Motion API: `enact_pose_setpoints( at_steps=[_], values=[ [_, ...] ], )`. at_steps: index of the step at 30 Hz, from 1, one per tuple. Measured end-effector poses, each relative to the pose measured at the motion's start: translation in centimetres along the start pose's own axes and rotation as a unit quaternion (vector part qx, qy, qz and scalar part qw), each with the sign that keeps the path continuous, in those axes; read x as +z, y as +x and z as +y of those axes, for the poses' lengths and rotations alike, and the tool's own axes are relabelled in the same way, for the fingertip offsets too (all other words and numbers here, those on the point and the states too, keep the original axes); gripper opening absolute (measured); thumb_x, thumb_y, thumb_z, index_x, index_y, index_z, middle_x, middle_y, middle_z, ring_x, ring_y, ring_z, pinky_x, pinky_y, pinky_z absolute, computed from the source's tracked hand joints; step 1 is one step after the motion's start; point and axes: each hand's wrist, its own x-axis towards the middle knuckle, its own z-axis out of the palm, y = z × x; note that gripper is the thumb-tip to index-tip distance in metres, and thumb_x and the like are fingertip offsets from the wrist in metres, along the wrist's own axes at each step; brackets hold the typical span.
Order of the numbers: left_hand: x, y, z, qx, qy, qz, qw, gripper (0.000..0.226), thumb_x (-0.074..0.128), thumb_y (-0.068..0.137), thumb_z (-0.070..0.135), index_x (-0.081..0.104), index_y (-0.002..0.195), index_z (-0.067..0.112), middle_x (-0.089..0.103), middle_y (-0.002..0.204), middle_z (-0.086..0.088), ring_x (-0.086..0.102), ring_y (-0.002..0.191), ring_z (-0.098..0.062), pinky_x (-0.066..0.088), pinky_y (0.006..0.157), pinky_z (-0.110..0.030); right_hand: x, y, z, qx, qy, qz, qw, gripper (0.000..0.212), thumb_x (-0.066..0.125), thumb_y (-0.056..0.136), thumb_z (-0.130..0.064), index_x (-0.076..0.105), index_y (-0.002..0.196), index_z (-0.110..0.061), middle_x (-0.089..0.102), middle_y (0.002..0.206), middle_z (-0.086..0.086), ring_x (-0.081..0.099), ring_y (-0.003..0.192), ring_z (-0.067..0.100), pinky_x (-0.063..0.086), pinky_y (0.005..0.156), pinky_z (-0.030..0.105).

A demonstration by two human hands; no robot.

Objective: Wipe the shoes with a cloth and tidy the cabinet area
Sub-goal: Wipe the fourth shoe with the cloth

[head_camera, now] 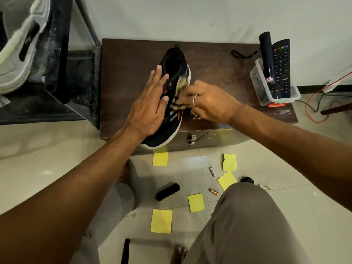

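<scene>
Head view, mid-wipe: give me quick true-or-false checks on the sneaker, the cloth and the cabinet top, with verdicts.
1. The left hand lies flat on the black sneaker. True.
2. The right hand is empty. False: it grips a striped cloth against the sneaker.
3. The remote control stands in the clear plastic container. True.
4. Yellow sticky notes lie on the floor. True.
5. The sneaker sits on the floor. False: it rests on the brown cabinet top.
</scene>
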Motion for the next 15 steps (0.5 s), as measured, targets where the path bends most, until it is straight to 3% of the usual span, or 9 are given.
enact_pose_setpoints(
  at_steps=[2,6,8,11,15],
  values=[
    [0.0,-0.1,0.0,0.003,0.001,-0.002,1.0,0.057,0.038,0.108,0.02,0.019,0.162,0.015,0.001,0.171,0.001,-0.002,0.156,-0.009,0.019,0.126,-0.035,0.5,0.2,-0.5,0.012,0.002,0.006,1.0,0.033,0.049,0.097,-0.013,0.071,0.121,-0.008,0.066,0.118,0.014,0.052,0.106,0.022,0.058,0.085,0.043],
    [0.0,0.1,0.0,0.008,0.0,0.002,1.0,0.057,0.037,0.108,0.02,0.019,0.162,0.014,0.002,0.171,0.001,-0.001,0.156,-0.01,0.017,0.126,-0.031,0.5,-1.6,-3.4,-0.111,0.021,-0.064,0.992,0.034,0.049,0.101,-0.014,0.069,0.128,-0.008,0.067,0.123,0.012,0.057,0.109,0.024,0.06,0.084,0.039],
    [0.0,0.1,0.1,0.003,-0.001,-0.002,1.0,0.057,0.038,0.108,0.02,0.018,0.162,0.015,0.001,0.171,0.002,-0.002,0.156,-0.008,0.016,0.124,-0.027,-0.6,-0.2,-0.7,-0.046,-0.01,-0.027,0.999,0.038,0.045,0.098,-0.015,0.071,0.124,-0.007,0.068,0.12,0.013,0.054,0.101,0.025,0.057,0.079,0.039],
    [0.0,0.0,0.0,0.005,0.0,-0.002,1.0,0.057,0.038,0.108,0.02,0.018,0.162,0.016,0.001,0.171,0.002,-0.002,0.156,-0.009,0.016,0.125,-0.029,-0.2,0.9,0.8,0.038,-0.011,0.02,0.999,0.036,0.047,0.096,-0.015,0.073,0.119,-0.006,0.067,0.118,0.015,0.056,0.101,0.028,0.055,0.087,0.041],
    [0.1,0.2,-0.2,0.016,0.002,0.004,1.0,0.057,0.037,0.107,0.019,0.02,0.161,0.014,0.004,0.171,0.0,-0.001,0.156,-0.01,0.011,0.123,-0.022,1.3,-1.6,-4.1,-0.1,0.035,-0.061,0.993,0.036,0.045,0.103,-0.017,0.071,0.127,-0.009,0.067,0.121,0.01,0.059,0.105,0.025,0.058,0.086,0.038]
  ],
)
